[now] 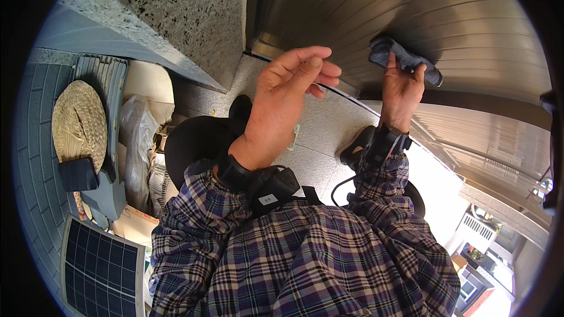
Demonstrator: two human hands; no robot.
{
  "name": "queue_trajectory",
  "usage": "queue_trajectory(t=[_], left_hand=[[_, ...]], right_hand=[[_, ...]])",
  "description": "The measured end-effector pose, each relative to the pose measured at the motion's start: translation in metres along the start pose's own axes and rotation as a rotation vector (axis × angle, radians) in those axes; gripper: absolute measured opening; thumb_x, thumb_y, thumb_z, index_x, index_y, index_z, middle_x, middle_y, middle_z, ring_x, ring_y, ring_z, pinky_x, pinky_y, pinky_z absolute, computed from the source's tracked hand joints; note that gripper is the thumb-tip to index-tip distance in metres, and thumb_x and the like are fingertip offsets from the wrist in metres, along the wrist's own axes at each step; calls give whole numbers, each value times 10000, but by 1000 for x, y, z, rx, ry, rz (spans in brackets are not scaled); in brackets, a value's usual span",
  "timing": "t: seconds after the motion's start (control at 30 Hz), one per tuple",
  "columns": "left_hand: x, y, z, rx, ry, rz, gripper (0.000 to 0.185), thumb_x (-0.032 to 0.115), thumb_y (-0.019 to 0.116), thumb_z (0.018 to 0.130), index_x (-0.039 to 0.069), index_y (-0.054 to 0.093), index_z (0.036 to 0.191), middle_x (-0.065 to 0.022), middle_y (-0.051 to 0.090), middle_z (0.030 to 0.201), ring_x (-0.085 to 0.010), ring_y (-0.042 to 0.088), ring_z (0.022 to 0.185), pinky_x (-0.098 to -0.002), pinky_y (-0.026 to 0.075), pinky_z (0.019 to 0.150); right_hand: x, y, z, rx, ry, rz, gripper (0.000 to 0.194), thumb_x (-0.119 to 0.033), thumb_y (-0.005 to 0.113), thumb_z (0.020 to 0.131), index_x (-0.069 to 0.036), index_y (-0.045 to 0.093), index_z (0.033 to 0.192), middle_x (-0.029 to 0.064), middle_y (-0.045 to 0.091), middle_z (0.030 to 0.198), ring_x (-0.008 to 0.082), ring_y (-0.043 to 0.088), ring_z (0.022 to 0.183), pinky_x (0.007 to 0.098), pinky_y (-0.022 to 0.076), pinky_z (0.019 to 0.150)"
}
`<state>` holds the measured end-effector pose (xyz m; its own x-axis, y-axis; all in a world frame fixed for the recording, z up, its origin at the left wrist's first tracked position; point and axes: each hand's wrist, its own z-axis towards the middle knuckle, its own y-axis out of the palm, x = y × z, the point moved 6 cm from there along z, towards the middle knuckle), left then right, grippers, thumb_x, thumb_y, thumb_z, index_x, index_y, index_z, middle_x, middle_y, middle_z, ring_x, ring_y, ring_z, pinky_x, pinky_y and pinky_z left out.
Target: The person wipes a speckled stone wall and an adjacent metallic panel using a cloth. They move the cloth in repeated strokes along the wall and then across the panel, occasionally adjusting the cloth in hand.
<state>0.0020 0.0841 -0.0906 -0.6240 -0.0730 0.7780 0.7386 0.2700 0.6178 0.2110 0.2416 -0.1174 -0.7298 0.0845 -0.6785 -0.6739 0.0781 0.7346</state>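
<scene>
My right hand (402,90) presses a dark grey-blue cloth (403,59) against a ribbed, shiny metal door panel (476,31) at the upper right. The cloth is bunched, with one end hanging past my fingers. My left hand (293,83) is raised in front of me at the middle of the view, its fingers loosely curved and apart, with nothing in them. It is nearest to the lower edge of the panel. Each wrist wears a black strapped device.
A speckled stone pillar (185,13) stands at the upper left. Along the left wall are a woven straw fan (79,123), a clear plastic bag (136,141), cardboard and a solar panel (101,268). Stone floor tiles (317,119) lie under my feet.
</scene>
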Motion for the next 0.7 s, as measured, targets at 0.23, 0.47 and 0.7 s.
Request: queue_trajectory(t=[0.23,0.47,0.7], left_hand=[[6,-2,-2,-6,27,-8,243,185,500,965,32,602,1124,-73,666,941,-130,618,853,-249,460,721],[9,-1,-2,-1,42,15,258,192,501,969,22,599,1137,-77,669,939,-137,626,854,-257,464,713],[9,-2,0,-2,6,77,284,137,419,976,-8,557,1178,-116,655,979,-182,625,901,-278,446,770]], right_hand=[[-6,67,-18,-263,-706,-1189,644,-291,466,980,-89,120,1484,271,-187,1488,369,-176,1391,445,30,1108],[65,34,10,-494,-1157,-1818,592,-124,620,796,-215,457,1358,218,318,1415,465,283,1278,578,216,1034],[158,-75,24,-904,-671,-1974,270,-112,534,819,-143,625,1072,80,636,1018,257,579,1015,426,396,944]])
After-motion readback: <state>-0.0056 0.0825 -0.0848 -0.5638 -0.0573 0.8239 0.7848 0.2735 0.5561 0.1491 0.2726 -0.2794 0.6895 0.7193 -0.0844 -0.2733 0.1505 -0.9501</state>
